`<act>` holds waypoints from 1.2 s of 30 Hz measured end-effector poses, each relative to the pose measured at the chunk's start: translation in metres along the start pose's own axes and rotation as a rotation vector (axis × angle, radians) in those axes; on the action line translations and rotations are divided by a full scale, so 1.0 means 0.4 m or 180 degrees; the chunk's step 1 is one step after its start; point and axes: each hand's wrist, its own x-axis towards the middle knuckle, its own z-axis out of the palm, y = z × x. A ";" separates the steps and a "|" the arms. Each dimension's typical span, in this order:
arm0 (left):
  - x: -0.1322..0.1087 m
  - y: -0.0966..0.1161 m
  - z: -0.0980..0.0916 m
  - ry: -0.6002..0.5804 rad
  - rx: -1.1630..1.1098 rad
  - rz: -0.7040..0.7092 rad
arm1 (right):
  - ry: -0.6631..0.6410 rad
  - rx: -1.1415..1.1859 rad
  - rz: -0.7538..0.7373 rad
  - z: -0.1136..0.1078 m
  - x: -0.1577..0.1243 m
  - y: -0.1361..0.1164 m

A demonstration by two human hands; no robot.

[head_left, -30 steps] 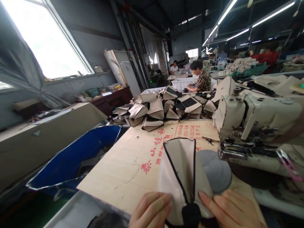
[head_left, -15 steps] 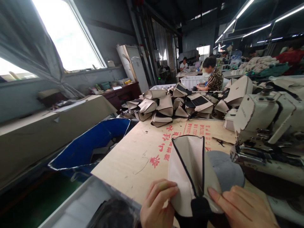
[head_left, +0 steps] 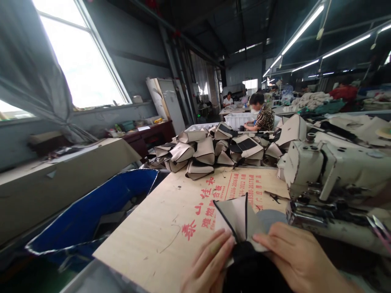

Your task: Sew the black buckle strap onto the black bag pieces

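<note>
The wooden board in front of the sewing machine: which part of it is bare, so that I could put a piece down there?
The board is bare on its left half, between the blue bin and the red print. The far edge is crowded by the pile of beige pieces. The right is taken by the sewing machine; both hands hold a beige piece near.

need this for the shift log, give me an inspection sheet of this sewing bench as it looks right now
surface: plywood board with red printed characters, bare near the middle.
job's things: beige fabric piece with dark edging, folded; grey piece beside it.
clutter: pile of beige pieces at the far edge; blue bin at left.
grippers: left hand and right hand both pinch the beige fabric piece.
cables: nothing seen.
surroundings: sewing machine at right; a person seated beyond; window.
</note>
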 end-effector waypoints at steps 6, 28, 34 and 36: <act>0.126 -0.075 0.089 -0.0459 -0.0627 -0.1074 | -0.0556 0.0881 0.1030 0.031 0.047 0.127; 0.125 -0.221 0.306 -0.0465 -0.1302 -0.2353 | -0.0866 0.0756 0.1702 0.165 -0.004 0.291; 0.110 -0.225 0.299 -0.0186 -0.1254 -0.2494 | 0.0135 -0.1113 0.0528 0.057 -0.123 0.153; 0.102 -0.225 0.295 -0.0079 -0.1206 -0.2495 | 0.0474 -0.1221 0.0286 0.041 -0.165 0.117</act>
